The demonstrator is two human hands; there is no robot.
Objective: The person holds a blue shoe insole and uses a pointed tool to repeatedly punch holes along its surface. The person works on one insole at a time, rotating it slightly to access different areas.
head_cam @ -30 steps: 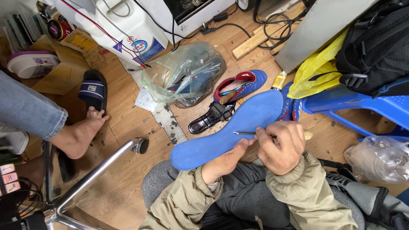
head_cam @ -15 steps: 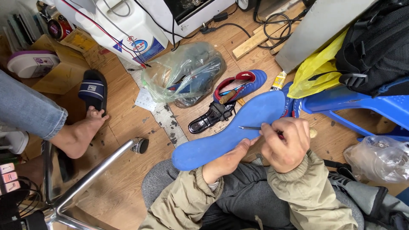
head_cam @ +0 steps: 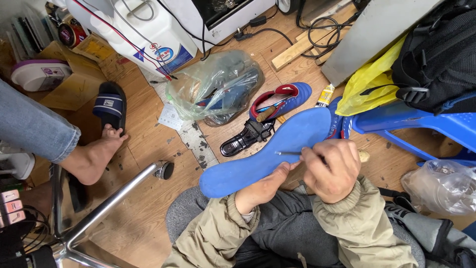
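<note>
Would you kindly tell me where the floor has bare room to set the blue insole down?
Bare wood floor lies between the bare foot, the chair leg and the clear plastic bag. It is crowded beyond the blue insole, which the left hand holds while the right hand holds a thin tool: black sole, blue shoe, glue tube.

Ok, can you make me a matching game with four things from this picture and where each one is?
Things:
1. blue insole
2. clear plastic bag
3. slipper
4. yellow bag

Places:
A. on the blue chair, beside the black backpack
B. on the wooden floor, by another person's bare foot
C. held up by the left hand, with the right hand pressing a thin metal tool on it
D. on the floor in front of the white jug, with shoes inside

Pairs: 1-C, 2-D, 3-B, 4-A
</note>
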